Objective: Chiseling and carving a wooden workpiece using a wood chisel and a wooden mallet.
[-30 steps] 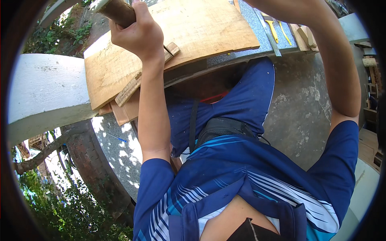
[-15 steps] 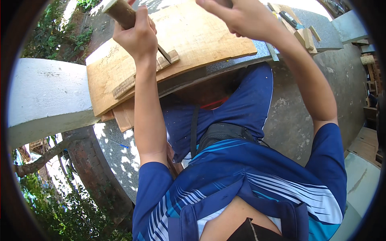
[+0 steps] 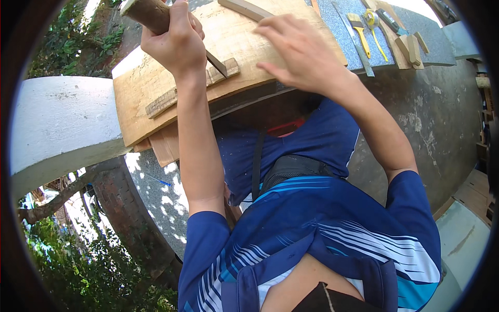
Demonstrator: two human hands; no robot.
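Tool handle: a thick round wooden handle (image 3: 148,13), brown and rough-barked, at 11 o'clock of the view; a thin dark metal blade (image 3: 217,63) runs from under the fist toward 4 o'clock and its tip meets the small strip.
Left hand: the left hand (image 3: 174,44) is clenched around that handle, thumb over the fingers, forearm rising straight from the blue sleeve at 6 o'clock.
Small strip: a narrow notched wooden strip (image 3: 192,88), pale and scored across, lies flat on the board at about 10 o'clock of centre, tilted up to the right.
Board: a broad plywood board (image 3: 140,99) — light tan, grainy, with a raw edge — rests on the stone top, and thinner wood pieces show beneath its lower edge.
Right hand: the right hand (image 3: 299,54) is released, fingers spread and slightly curled, hovering over the board's right part at 12 o'clock; it grasps nothing.
Stone top: a speckled grey granite slab (image 3: 338,36) on a rough concrete base.
Far tools: at 1 o'clock — a yellow-handled tool (image 3: 361,34), a flat metal ruler (image 3: 353,41) and short wooden blocks (image 3: 410,49) lie on the slab.
Wall: a white plastered ledge (image 3: 57,125) curves at 9 o'clock.
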